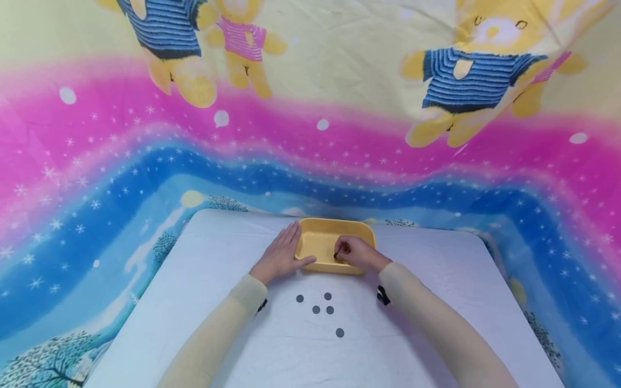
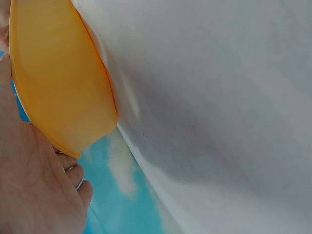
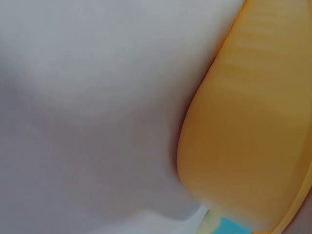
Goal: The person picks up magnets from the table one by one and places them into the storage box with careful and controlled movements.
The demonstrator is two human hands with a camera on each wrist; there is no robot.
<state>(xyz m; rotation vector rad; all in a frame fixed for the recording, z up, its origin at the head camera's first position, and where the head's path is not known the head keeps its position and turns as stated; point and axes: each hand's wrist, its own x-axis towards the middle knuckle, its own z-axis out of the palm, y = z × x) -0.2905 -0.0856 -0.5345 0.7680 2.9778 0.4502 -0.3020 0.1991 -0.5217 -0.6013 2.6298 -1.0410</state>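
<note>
A yellow rectangular plastic container (image 1: pixel 316 241) stands near the far edge of the white-covered table. My left hand (image 1: pixel 280 255) rests on its left end with straight fingers, the thumb lying along the near rim. Over the right part of the container, my right hand (image 1: pixel 358 252) pinches a small dark piece (image 1: pixel 336 256), mostly covered by the fingers. In the left wrist view, the left palm (image 2: pixel 36 180) lies against the container's rim. The right wrist view shows mainly the container's outer wall (image 3: pixel 243 146); the right hand's fingers are hidden there.
Several flat dark grey discs (image 1: pixel 316 310) lie scattered on the white cloth (image 1: pixel 233 231) between the forearms, on the near side of the container. A patterned curtain with bears (image 1: pixel 310 151) hangs behind the table and along its sides.
</note>
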